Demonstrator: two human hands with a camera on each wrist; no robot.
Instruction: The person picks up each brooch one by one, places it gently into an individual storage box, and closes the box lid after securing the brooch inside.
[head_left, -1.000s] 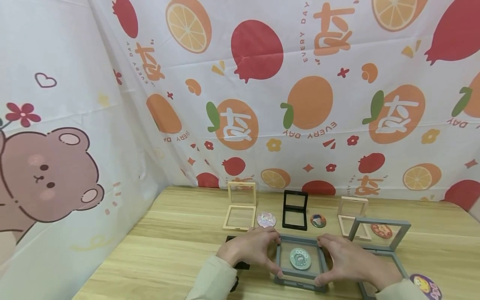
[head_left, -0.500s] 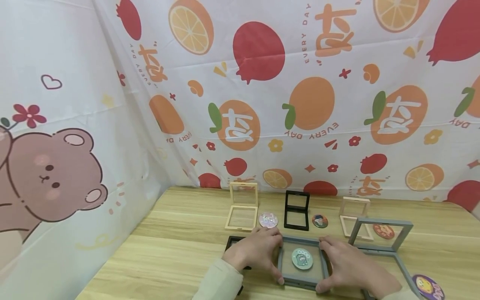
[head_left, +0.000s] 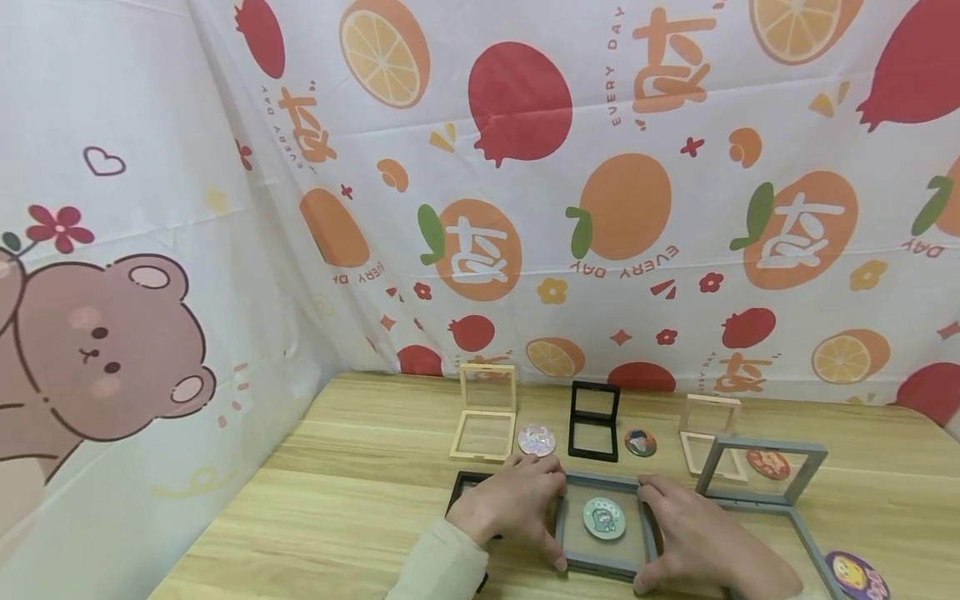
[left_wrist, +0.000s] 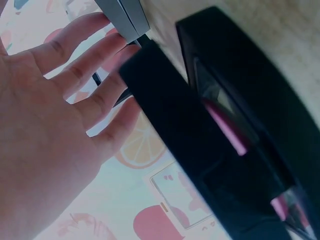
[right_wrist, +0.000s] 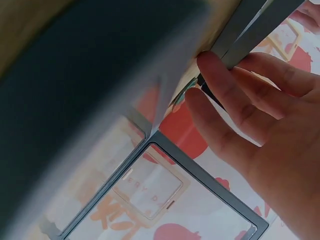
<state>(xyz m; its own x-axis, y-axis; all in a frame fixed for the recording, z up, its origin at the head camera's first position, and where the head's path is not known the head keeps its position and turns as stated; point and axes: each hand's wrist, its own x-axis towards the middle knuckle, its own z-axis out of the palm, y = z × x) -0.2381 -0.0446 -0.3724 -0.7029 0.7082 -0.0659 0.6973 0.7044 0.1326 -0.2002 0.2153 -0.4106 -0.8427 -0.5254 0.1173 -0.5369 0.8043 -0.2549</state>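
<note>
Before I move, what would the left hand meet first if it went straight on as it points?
Likely the grey frame around the green badge; the left hand grips that frame's left side, though exact depth is unclear.

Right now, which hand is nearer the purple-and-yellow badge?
Right. The right hand is left of the purple-and-yellow badge, touching the right side of the grey frame around the green badge; the left hand is farther left, at that frame's left side.

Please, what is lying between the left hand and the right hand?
In the head view, a grey display frame with a round mint-green badge lies between left hand and right hand.
</note>
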